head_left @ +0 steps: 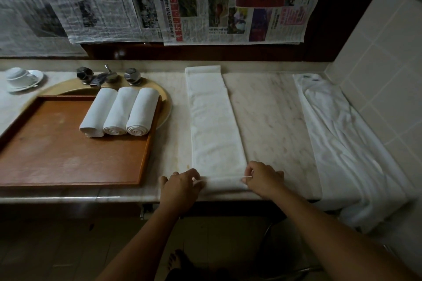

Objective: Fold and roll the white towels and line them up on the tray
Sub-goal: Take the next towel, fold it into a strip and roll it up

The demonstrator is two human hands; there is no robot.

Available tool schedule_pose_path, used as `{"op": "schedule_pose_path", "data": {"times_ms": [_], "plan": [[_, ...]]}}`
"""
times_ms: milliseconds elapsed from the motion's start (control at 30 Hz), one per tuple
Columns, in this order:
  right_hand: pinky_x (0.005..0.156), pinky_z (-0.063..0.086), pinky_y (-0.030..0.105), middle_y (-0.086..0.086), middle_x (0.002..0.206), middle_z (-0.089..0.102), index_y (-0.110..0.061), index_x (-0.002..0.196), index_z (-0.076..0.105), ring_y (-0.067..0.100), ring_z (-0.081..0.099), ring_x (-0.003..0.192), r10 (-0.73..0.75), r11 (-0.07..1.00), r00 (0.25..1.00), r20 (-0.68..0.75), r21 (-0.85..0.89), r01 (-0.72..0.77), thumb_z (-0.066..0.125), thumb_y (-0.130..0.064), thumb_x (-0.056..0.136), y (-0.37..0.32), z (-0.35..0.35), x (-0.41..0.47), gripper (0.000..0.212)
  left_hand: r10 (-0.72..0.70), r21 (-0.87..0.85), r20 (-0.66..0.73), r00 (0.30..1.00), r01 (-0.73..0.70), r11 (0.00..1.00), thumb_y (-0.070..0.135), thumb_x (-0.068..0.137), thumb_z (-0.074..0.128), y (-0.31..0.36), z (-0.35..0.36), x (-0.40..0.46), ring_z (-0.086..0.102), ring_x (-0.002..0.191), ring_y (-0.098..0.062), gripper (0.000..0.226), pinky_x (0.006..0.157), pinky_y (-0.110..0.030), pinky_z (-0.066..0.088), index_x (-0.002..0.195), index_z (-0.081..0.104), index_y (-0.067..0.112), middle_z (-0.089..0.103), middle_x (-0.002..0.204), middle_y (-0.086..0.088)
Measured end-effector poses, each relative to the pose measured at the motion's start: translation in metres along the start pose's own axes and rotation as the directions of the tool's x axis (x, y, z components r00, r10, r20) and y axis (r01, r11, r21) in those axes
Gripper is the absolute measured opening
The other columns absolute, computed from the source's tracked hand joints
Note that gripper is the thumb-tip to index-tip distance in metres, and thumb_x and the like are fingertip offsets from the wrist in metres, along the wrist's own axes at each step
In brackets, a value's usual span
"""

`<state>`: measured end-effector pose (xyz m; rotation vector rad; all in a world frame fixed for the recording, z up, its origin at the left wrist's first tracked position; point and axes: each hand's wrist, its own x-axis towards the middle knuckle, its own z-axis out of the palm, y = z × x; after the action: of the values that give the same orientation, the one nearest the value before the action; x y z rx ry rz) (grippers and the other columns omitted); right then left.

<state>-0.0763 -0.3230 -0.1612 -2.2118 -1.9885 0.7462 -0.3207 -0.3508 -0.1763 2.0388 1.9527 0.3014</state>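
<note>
Room: Marble counter (262, 109) runs along a wall, with newspaper sheets (159, 0) hanging above it and pale tiles (376, 52) on the right.
Left hand: the left hand (180, 186) sits at the near left corner of the long towel (214, 121), fingers curled and pinching the towel's edge.
Right hand: the right hand (262, 178) sits at the near right corner, fingers curled and pinching the same edge.
Grip: both hands are closed on the near end of the long towel, which is lifted into a small first fold or roll between them.
Long towel: white, folded into a narrow strip, lying flat on the counter from the hands to the back wall.
Tray: a brown wooden tray (57, 155) lies to the left of the long towel, partly over the sink (166, 107).
Rolled towels: three white rolled towels (120, 113) lie side by side and touching, at the tray's far right corner.
Loose cloth: more white towel cloth (342, 143) lies crumpled along the right side and hangs over the counter's front edge.
Taps: shiny metal taps (107, 75) stand behind the sink.
Cup: a white cup on a saucer (21, 78) sits at the far left.
</note>
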Motion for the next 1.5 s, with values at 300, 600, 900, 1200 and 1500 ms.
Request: {"op": "schedule_pose_path", "data": {"times_ms": [300,600,900,1200,1500], "plan": [[0.075,0.030,0.038,-0.002,0.100,0.057,-0.022,0.091,0.062,0.024,0.052,0.090,-0.541,0.793,0.809,-0.229,-0.459,0.400,0.053,-0.014,0.075,0.026,0.040,-0.027,0.019,0.395,0.345,-0.130,0.910,-0.332,0.878,0.028,0.073,0.079,-0.006,0.021,-0.023,0.061,0.084,-0.026,0.022,0.074,-0.040,0.031,0.092,0.070,0.023,0.064,0.092,0.000],[0.077,0.027,0.033,-0.018,0.103,0.053,-0.032,0.099,0.065,0.014,0.049,0.097,-0.423,0.901,0.891,-0.164,-0.187,0.393,0.071,-0.035,0.081,0.034,0.033,-0.030,0.019,0.317,0.307,-0.031,0.948,-0.293,0.905,0.027,0.069,0.085,-0.012,0.018,-0.031,0.060,0.085,-0.020,0.032,0.076,-0.038,0.033,0.096,0.068,0.025,0.067,0.099,0.004],[0.099,0.031,0.039,-0.005,0.120,0.063,-0.035,0.114,0.064,0.019,0.052,0.115,-0.214,0.971,0.974,0.072,-0.093,0.220,0.050,-0.044,0.098,0.017,0.003,0.004,0.023,0.044,0.028,0.179,0.983,-0.050,0.998,0.061,0.098,0.041,-0.011,-0.008,0.002,0.039,0.121,-0.017,0.040,0.086,-0.040,0.025,0.126,0.062,0.040,0.058,0.128,0.017],[0.088,0.032,0.040,-0.008,0.103,0.058,-0.032,0.095,0.048,0.019,0.051,0.102,-0.065,0.995,0.997,-0.031,-0.075,0.062,0.057,-0.051,0.089,-0.003,0.001,0.014,0.021,-0.100,-0.072,0.001,0.995,0.100,0.992,0.065,0.092,0.050,-0.008,-0.007,0.012,0.050,0.103,-0.011,0.029,0.088,-0.041,0.028,0.101,0.057,0.039,0.064,0.099,0.015],[0.078,0.039,0.039,-0.003,0.114,0.061,-0.022,0.108,0.066,0.022,0.054,0.097,-0.567,0.783,0.790,-0.235,-0.450,0.429,0.059,-0.031,0.082,0.032,0.039,-0.018,0.028,0.376,0.298,-0.169,0.911,-0.317,0.900,0.036,0.080,0.078,-0.013,0.024,-0.021,0.064,0.084,-0.023,0.026,0.075,-0.040,0.036,0.101,0.068,0.023,0.066,0.106,0.000]]}}
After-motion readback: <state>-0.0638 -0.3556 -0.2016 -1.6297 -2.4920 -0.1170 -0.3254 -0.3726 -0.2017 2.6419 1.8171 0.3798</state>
